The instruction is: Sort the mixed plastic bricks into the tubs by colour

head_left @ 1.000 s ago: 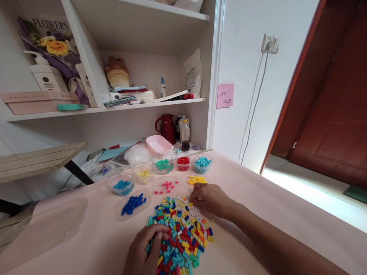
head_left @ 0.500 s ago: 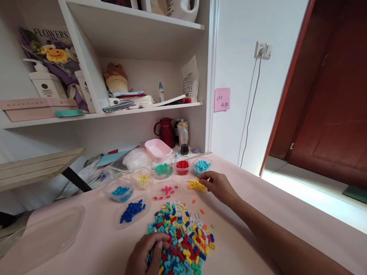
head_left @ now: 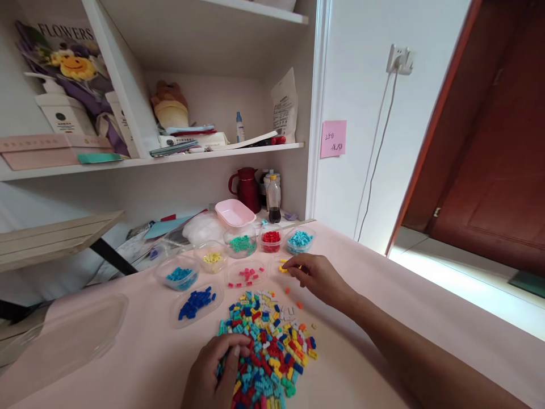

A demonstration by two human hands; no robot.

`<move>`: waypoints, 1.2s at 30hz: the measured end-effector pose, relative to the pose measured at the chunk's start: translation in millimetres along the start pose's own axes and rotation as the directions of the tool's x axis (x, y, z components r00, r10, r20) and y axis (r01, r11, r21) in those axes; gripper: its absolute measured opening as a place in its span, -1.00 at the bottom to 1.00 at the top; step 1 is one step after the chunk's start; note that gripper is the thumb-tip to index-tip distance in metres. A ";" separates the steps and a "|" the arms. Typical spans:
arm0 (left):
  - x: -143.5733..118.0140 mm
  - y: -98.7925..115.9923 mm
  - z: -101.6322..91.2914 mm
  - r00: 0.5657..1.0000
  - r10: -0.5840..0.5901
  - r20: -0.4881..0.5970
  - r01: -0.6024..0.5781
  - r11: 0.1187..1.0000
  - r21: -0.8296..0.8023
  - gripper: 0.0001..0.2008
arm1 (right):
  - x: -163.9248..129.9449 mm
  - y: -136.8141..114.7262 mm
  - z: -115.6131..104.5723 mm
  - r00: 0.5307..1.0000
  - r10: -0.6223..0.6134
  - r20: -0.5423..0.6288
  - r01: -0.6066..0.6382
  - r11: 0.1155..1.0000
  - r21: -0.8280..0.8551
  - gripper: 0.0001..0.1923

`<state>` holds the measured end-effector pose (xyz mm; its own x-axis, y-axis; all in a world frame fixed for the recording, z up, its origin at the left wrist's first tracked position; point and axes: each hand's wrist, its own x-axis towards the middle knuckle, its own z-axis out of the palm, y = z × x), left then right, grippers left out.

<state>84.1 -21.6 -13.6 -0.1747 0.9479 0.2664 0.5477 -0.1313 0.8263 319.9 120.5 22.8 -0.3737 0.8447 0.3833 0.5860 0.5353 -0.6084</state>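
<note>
My left hand (head_left: 216, 366) rests at the left side of a mixed pile of small toy building bricks (head_left: 270, 346). Its fingers are curled in with the thumb close to them; what they hold, if anything, is hidden. Over a shallow clear dish of yellow bricks (head_left: 283, 262) hovers my right hand (head_left: 317, 279). Its fingers are bent with thumb and forefinger apart, and no brick shows between them. The hand covers most of that dish. Pink bricks (head_left: 247, 275) lie in a clear lid beside it.
Clear containers hold dark blue bricks (head_left: 196, 303), blue bricks (head_left: 179, 275), pale yellow bricks (head_left: 212, 258), green bricks (head_left: 242, 243), red bricks (head_left: 271, 241) and light blue bricks (head_left: 300, 238). A large clear lid (head_left: 121, 318) lies left. Behind stand a pink basin (head_left: 234, 211), red jug (head_left: 248, 193) and bottle (head_left: 274, 201).
My right hand has shifted left and lower over the yellow dish, covering more of its bricks. My left hand stays by the pile. The view has tilted slightly.
</note>
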 end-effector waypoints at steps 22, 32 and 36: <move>-2.9 7.0 -0.8 0.998 -0.027 0.048 0.028 1.000 -0.010 -0.76 | -21.7 -26.7 23.7 0.874 -0.181 0.452 0.336 0.896 -0.291 -0.71; -2.7 9.0 -0.7 0.999 -0.019 0.030 0.019 1.000 -0.015 -0.76 | -22.5 -24.8 31.1 0.922 -0.148 0.358 0.199 0.974 -0.110 -0.81; -1.9 4.8 -2.0 0.998 0.000 0.068 -0.001 1.000 0.017 -0.75 | -13.9 -19.3 25.8 0.951 -0.087 0.298 0.067 0.995 0.074 -0.85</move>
<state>85.4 -24.5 -9.1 -0.1186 0.9654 0.2321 0.5618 -0.1275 0.8174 295.3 98.3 11.3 -0.6201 0.7559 0.2101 0.5045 0.5893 -0.6310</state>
